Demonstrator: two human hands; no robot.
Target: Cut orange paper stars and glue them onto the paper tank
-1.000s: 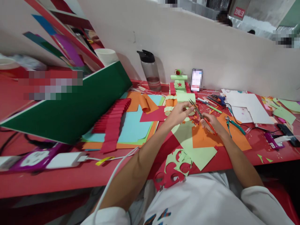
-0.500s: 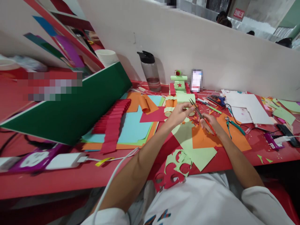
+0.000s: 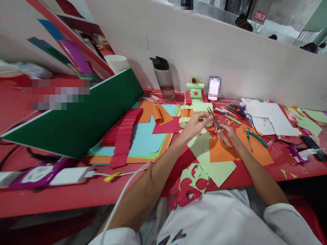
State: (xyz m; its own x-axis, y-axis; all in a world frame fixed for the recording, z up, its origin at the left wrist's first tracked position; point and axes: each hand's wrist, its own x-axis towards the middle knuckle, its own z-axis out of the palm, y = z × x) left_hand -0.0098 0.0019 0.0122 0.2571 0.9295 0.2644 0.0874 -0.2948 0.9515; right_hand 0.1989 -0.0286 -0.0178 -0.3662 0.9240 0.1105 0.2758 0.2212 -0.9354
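Note:
My right hand (image 3: 227, 134) grips a pair of scissors (image 3: 216, 122) with orange-red handles, its blades pointing up and left, slightly apart. Beside the blades, my left hand (image 3: 197, 123) has its fingers pinched together; whatever is between them is too small to make out. Just beyond my hands stands a paper model (image 3: 196, 98) of light green, red and orange rolls and strips, with a red star. Below my hands lie a light green sheet (image 3: 204, 149) and an orange sheet (image 3: 222, 151). Nearer my body are green paper scraps (image 3: 187, 175) and red scraps (image 3: 182, 195) with round holes.
A green board (image 3: 76, 119) leans at the left, near a folded red paper strip (image 3: 121, 143) on stacked coloured sheets. Behind stand a water bottle (image 3: 163, 78) and a phone (image 3: 214, 88). Pliers (image 3: 256, 136), pens, white board pieces (image 3: 273, 117) and a cable lie at the right.
The scissors have tilted very slightly in my right hand, their handles shifting a little to the left. My left hand keeps its pinch in nearly the same place.

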